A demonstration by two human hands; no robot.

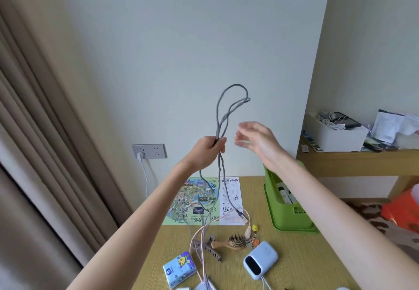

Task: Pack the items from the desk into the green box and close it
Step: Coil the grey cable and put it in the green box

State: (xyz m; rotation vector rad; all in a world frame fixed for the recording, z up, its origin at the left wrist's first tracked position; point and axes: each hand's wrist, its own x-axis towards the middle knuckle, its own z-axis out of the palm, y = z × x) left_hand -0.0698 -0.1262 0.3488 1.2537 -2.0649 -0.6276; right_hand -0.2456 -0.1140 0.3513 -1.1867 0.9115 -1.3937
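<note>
Head view is showing a beige curtain [45, 131] hanging along the 9 o'clock edge, with a wall socket [149, 151] carrying a white plug just to its right. A tissue pack [179, 269] is lying on the desk [301, 264] near 6 o'clock. The left hand [209, 151] is holding a grey cable [221, 113] above the desk, fingers curling tightly round it. Loops are standing up from the fist toward 12 o'clock, and the rest is trailing down toward 6 o'clock over a printed map [192, 201]. Below the map, a hair clip [206, 246], a wooden hairbrush [235, 242] and a blue power bank [260, 259] are lying near one another. The right hand [256, 140] is hovering at 3 o'clock of the left, just beside the cable, its blurred fingers loosely spread and grasping nothing. The green box [292, 219] is sitting open on the desk at 4 o'clock of the hands, with bottles [285, 195] showing inside. A white box [335, 138] is resting on a shelf toward 3 o'clock.
</note>
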